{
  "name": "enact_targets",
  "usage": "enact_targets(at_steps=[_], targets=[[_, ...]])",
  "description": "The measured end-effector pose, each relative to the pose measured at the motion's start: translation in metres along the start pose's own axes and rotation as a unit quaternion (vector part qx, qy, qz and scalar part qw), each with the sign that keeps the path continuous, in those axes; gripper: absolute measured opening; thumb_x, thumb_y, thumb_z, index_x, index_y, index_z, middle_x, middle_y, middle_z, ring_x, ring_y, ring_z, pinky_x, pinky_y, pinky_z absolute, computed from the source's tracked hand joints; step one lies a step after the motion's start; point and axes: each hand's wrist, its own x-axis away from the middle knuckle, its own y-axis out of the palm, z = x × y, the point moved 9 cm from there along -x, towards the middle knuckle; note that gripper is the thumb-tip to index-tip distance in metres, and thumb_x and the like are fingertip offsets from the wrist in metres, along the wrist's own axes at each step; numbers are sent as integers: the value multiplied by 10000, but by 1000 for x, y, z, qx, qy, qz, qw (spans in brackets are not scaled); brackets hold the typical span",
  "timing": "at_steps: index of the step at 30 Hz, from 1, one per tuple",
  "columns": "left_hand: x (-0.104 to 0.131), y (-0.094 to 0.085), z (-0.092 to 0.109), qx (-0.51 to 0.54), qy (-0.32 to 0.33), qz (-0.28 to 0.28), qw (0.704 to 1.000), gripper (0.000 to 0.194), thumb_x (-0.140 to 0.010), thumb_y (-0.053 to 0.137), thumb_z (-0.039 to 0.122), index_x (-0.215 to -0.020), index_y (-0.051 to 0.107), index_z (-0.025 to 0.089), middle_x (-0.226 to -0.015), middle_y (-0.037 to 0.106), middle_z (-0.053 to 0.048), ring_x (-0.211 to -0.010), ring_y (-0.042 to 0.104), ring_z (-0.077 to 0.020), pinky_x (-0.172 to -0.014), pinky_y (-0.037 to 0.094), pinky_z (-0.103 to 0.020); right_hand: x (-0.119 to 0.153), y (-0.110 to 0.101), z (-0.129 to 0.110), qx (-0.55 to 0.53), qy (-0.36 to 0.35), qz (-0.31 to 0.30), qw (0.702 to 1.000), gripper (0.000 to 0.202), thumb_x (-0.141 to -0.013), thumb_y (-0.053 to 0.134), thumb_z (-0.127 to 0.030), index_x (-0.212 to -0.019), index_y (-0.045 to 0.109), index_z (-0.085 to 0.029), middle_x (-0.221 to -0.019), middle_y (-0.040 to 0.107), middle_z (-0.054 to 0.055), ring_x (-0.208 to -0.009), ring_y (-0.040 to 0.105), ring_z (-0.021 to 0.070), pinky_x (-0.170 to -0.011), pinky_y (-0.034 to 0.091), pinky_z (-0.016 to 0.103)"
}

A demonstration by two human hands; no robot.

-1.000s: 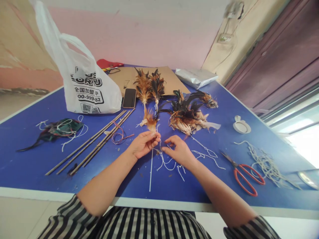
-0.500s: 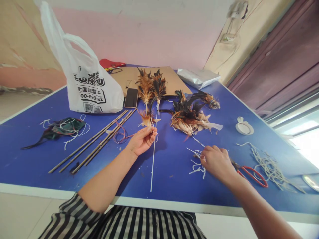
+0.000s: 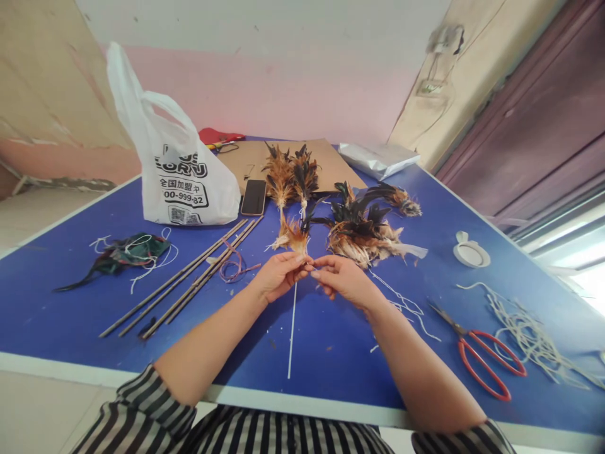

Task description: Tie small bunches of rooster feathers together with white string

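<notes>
Orange-brown feathers stand up from the fingertips of my left hand, which pinches their lower end. My right hand meets it fingertip to fingertip, closed on something too small to make out. Below both hands a thin white stick lies on the blue table. Two tied feather bunches, one orange-brown and one darker, rest just beyond. A loose feather pile lies right of them, with white strings beside my right wrist.
Red-handled scissors, tangled cord and a white tape roll are at the right. Thin sticks, a pink cord loop, a phone, green cloth and a white bag are at the left.
My right hand has moved left from the white strings and scissors to meet my left hand. The scissors now show fully. The whole view has shifted slightly.
</notes>
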Motion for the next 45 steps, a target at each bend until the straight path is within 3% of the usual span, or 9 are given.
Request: enact_targets(at_steps=[4,9,17,23,28,32,40,45], targets=[[-3,-23,-2,-59,6,58,997,209,-688,659,212,-857,666,89,-888,658,-89,-717,614,-102,-588,491,-155,-3,-35,11,52,-18,93,994,310,-674,588,-451,-734,606,-147,-437,390,-70,-372,316,45,-367,242,187],[-5,-34,1,-72,23,85,994,193,-690,653,206,-845,669,92,-1034,620,-112,-644,585,-63,-497,454,-121,2,-53,8,144,-11,114,983,290,-681,569,-425,-724,649,-149,-479,457,-43,-427,341,60,-417,252,201],[1,-37,16,32,52,60,996,120,-738,586,149,-819,662,105,-1096,602,-102,-611,561,-23,-514,470,-93,3,-55,5,280,-19,95,955,222,-688,535,-326,-717,683,-164,-576,585,-9,-525,459,102,-512,345,219],[4,-18,-18,-56,-70,22,996,102,-712,625,147,-766,657,66,-1102,597,-138,-603,604,-47,-538,495,-114,7,-42,-5,292,-58,91,950,222,-703,521,-317,-736,687,-175,-576,581,-12,-513,434,97,-495,330,216],[6,-9,-37,-61,-110,-10,992,163,-714,631,165,-839,658,64,-1090,601,-153,-748,644,-119,-588,503,-128,13,-38,-16,278,-76,102,952,236,-715,517,-332,-737,684,-167,-503,503,-28,-456,346,75,-442,266,209],[8,-4,-44,-30,-130,-38,990,154,-739,604,160,-843,643,52,-1087,598,-172,-850,635,-170,-619,504,-139,14,-37,-17,260,-75,102,957,249,-717,520,-344,-755,684,-160,-555,548,-8,-484,375,81,-456,284,211],[7,-9,-50,-6,-144,-12,990,101,-740,602,141,-792,625,58,-834,671,-124,-748,653,-149,-587,505,-141,14,-37,-16,256,-74,89,960,255,-710,529,-362,-752,686,-165,-583,576,4,-498,392,90,-472,302,224],[6,-16,-46,-11,-142,34,989,72,-744,593,124,-783,620,70,-701,663,-76,-608,642,-109,-511,489,-131,15,-38,-16,263,-77,81,958,237,-705,535,-341,-766,686,-169,-575,571,-4,-487,386,86,-465,300,218]])
